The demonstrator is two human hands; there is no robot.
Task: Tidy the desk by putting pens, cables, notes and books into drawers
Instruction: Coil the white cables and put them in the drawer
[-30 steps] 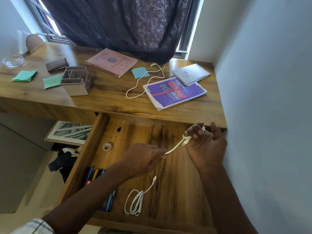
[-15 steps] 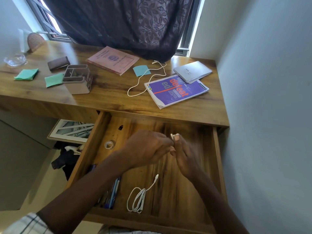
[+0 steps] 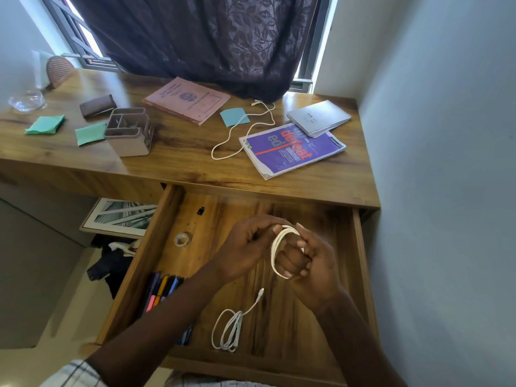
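Over the open wooden drawer (image 3: 360, 247), my right hand (image 3: 310, 261) holds a white cable (image 3: 275, 252) wound in loops round its fingers. My left hand (image 3: 248, 250) pinches the same cable at the top of the loops. Inside the drawer lie a second coiled white cable (image 3: 230, 328), several pens (image 3: 163, 289) at the left and a roll of clear tape (image 3: 183, 239). On the desk (image 3: 181, 163) lie a third white cable (image 3: 240, 129), a purple book (image 3: 291, 148), a grey notebook (image 3: 318, 117), a pink booklet (image 3: 187, 99) and three green-blue notes (image 3: 46, 124).
A beige pen holder (image 3: 129, 134) stands on the desk left of centre, with a brown pouch (image 3: 97, 105) behind it. A glass dish (image 3: 26, 100) sits at the far left. A dark curtain (image 3: 209, 37) hangs behind. The wall (image 3: 446, 191) runs close on the right.
The cable was stretched between my two hands; my hands then came together, and now the cable sits in loops round my right hand's fingers.
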